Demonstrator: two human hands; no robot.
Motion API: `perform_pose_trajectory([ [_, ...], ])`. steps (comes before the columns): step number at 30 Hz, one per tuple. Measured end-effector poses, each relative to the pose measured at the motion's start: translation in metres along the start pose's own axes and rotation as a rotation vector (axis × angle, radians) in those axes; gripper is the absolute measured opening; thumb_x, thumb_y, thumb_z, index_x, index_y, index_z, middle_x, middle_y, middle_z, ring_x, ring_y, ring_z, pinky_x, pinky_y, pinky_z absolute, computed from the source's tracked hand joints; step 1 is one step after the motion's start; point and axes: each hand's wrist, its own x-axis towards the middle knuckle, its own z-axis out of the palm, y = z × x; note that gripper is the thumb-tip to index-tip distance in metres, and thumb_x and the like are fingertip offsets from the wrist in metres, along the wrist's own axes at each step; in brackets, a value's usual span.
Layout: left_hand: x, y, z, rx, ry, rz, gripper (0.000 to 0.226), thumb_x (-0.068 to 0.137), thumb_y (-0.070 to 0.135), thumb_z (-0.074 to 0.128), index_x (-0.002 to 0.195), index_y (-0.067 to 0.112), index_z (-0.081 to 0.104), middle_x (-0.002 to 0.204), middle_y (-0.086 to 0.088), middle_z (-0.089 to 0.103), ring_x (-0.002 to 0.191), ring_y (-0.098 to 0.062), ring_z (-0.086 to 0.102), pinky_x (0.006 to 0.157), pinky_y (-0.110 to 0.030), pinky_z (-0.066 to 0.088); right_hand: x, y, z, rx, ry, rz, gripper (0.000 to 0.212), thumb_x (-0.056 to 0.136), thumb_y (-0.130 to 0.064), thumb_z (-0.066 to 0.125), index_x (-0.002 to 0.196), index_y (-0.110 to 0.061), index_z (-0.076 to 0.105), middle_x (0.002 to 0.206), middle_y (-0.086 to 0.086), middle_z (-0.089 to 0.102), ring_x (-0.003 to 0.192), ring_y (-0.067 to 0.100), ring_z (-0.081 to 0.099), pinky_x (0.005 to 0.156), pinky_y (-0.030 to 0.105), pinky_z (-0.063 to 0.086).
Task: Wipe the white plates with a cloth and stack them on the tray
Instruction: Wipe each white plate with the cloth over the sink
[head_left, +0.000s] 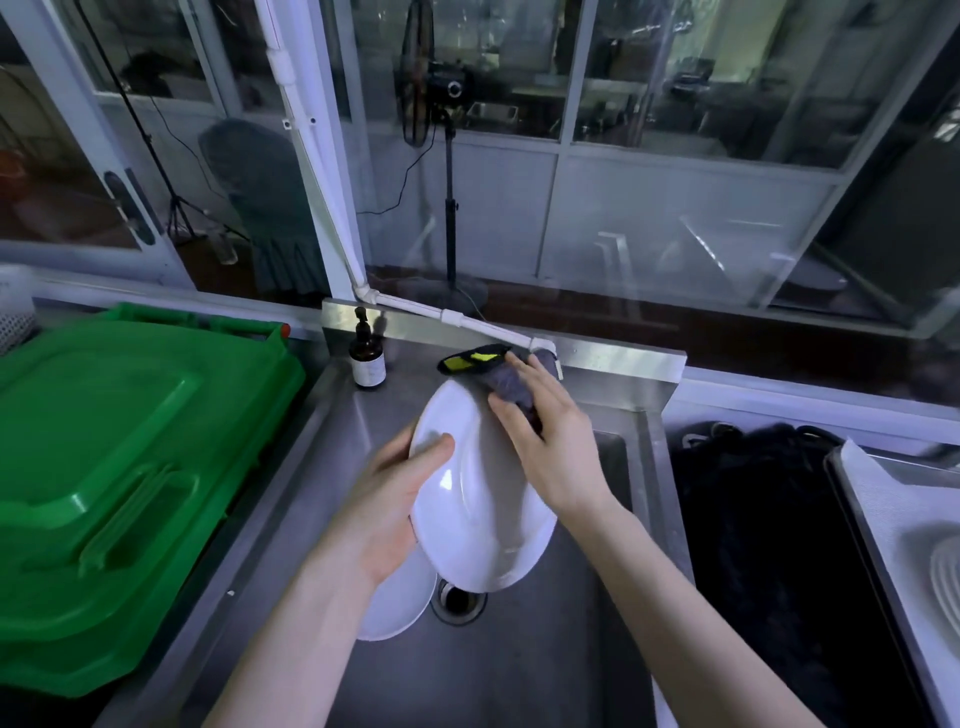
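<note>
1. Left of the steel sink, a green bin lid; a brown bottle at its back corner.
2. Over the sink, the left hand grips a tilted white plate; a second plate lies below.
3. The right hand presses the grey cloth on with flat fingers.
4. Right of the sink, the tray; glass walls behind.
</note>
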Motion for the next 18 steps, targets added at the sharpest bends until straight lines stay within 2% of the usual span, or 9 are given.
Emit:
perform_pose_trajectory([
  [1, 0.000, 0.001, -0.003, 0.001, -0.008, 0.014, 0.031, 0.088, 0.027, 0.067, 0.117, 0.031, 0.075, 0.125, -0.001, 0.073, 0.119, -0.019, 0.067, 0.102, -0.045, 0.050, -0.002, -0.002, 0.001, -0.018, 0.000, 0.003, 0.045, 0.096, -0.024, 0.062, 0.139, -0.015, 0.053, 0.149, -0.007, 0.045, 0.146, 0.006, 0.027, 0.119, 0.034, 0.026],
  [3, 0.002, 0.003, -0.006, -0.030, 0.018, 0.037, 0.042, 0.081, 0.027, 0.069, 0.122, 0.021, 0.073, 0.127, -0.007, 0.071, 0.125, -0.025, 0.063, 0.113, -0.053, 0.042, -0.015, -0.006, 0.006, -0.126, -0.043, -0.124, 0.047, 0.096, -0.027, 0.059, 0.141, -0.017, 0.051, 0.152, -0.006, 0.042, 0.147, 0.009, 0.025, 0.119, 0.037, 0.025],
  [6, 0.005, 0.001, -0.009, -0.082, 0.033, 0.043, 0.053, 0.076, 0.017, 0.072, 0.128, 0.007, 0.067, 0.129, -0.015, 0.069, 0.128, -0.032, 0.060, 0.116, -0.055, 0.037, -0.026, -0.009, 0.012, -0.196, -0.152, -0.323, 0.047, 0.097, -0.033, 0.051, 0.142, -0.019, 0.051, 0.153, -0.007, 0.041, 0.148, 0.010, 0.022, 0.121, 0.042, 0.021],
  [9, 0.003, -0.002, -0.012, -0.079, -0.004, 0.021, 0.048, 0.083, 0.023, 0.065, 0.128, 0.007, 0.067, 0.131, -0.014, 0.069, 0.131, -0.029, 0.059, 0.113, -0.047, 0.040, -0.007, -0.011, 0.006, -0.156, -0.108, -0.286, 0.041, 0.097, -0.031, 0.053, 0.136, -0.020, 0.057, 0.148, -0.008, 0.047, 0.146, 0.007, 0.026, 0.121, 0.041, 0.020],
  [12, 0.000, -0.002, -0.019, -0.095, -0.016, -0.005, 0.044, 0.084, 0.032, 0.067, 0.125, 0.019, 0.071, 0.130, -0.008, 0.070, 0.125, -0.025, 0.063, 0.109, -0.048, 0.044, 0.010, -0.006, -0.001, 0.001, 0.027, -0.080, 0.036, 0.097, -0.021, 0.059, 0.132, -0.012, 0.060, 0.140, -0.009, 0.053, 0.142, 0.009, 0.035, 0.117, 0.039, 0.029],
  [14, -0.001, 0.001, -0.022, -0.099, -0.017, 0.001, 0.042, 0.084, 0.033, 0.067, 0.124, 0.021, 0.072, 0.129, -0.008, 0.070, 0.124, -0.025, 0.064, 0.108, -0.048, 0.045, 0.008, -0.004, 0.000, 0.042, 0.049, 0.010, 0.036, 0.097, -0.021, 0.059, 0.132, -0.013, 0.060, 0.134, -0.012, 0.054, 0.140, 0.010, 0.037, 0.116, 0.040, 0.031],
  [18, 0.001, 0.000, -0.019, -0.121, -0.004, -0.002, 0.050, 0.082, 0.027, 0.067, 0.128, 0.009, 0.068, 0.128, -0.017, 0.069, 0.125, -0.034, 0.062, 0.105, -0.046, 0.045, -0.014, -0.013, 0.016, -0.252, -0.055, -0.264, 0.044, 0.095, -0.034, 0.051, 0.138, -0.024, 0.055, 0.150, -0.011, 0.045, 0.147, 0.008, 0.026, 0.118, 0.045, 0.025],
])
